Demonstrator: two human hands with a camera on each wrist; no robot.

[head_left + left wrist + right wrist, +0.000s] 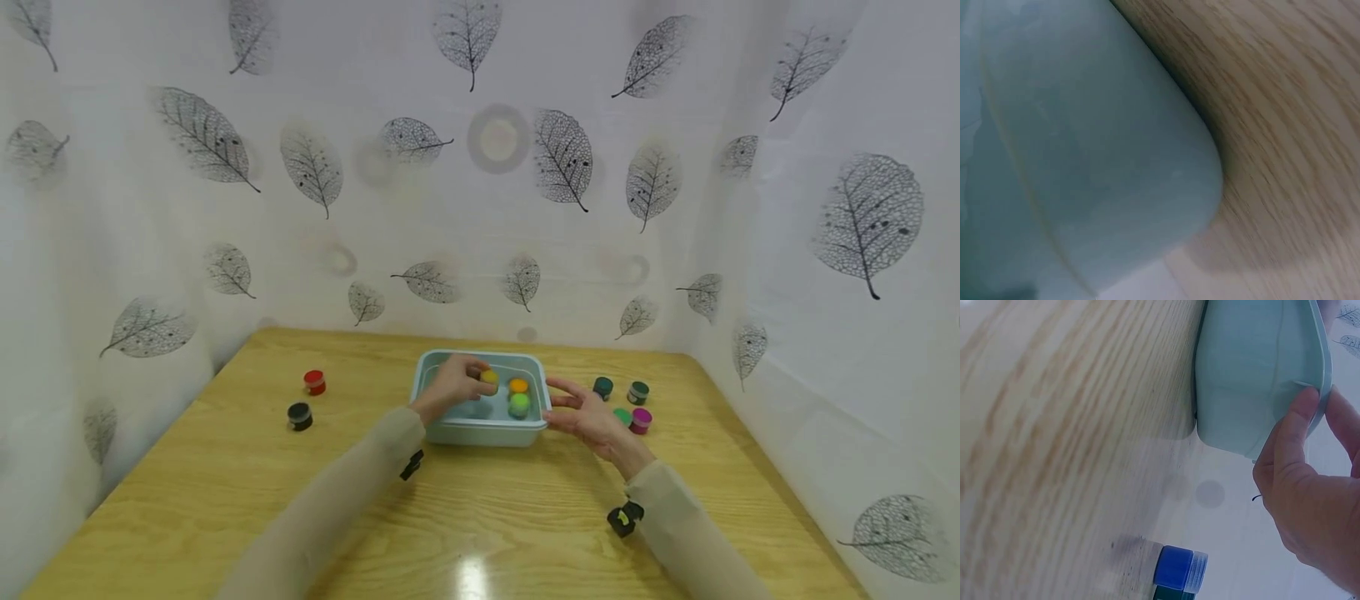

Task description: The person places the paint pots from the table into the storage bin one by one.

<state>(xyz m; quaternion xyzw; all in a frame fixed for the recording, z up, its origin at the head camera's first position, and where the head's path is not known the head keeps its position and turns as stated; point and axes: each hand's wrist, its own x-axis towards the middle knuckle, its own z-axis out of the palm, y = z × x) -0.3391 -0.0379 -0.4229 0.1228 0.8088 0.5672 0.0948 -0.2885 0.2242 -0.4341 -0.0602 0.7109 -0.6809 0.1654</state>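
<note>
A pale blue-green plastic tub [480, 435] stands on the wooden table. Inside its near left part, my left hand [453, 387] pinches a small yellow paint jar [489, 379] between thumb and fingers. An orange paint jar [518, 386] and a light green one [519, 405] lie in the tub to the right. My right hand [592, 421] holds the tub's right rim; in the right wrist view its fingers [1300, 412] meet the wall and rim near a corner. Only the tub's outer wall [1116, 144] and the table show in the left wrist view, so that hand is hidden there.
On the left are a red jar [315, 382] and a black jar [300, 416]. Beyond my right hand stand two dark green jars [638, 392], a green jar [622, 416] and a magenta jar [641, 420]. A blue jar [1174, 567] shows in the right wrist view. A leaf-patterned curtain [480, 208] surrounds the table.
</note>
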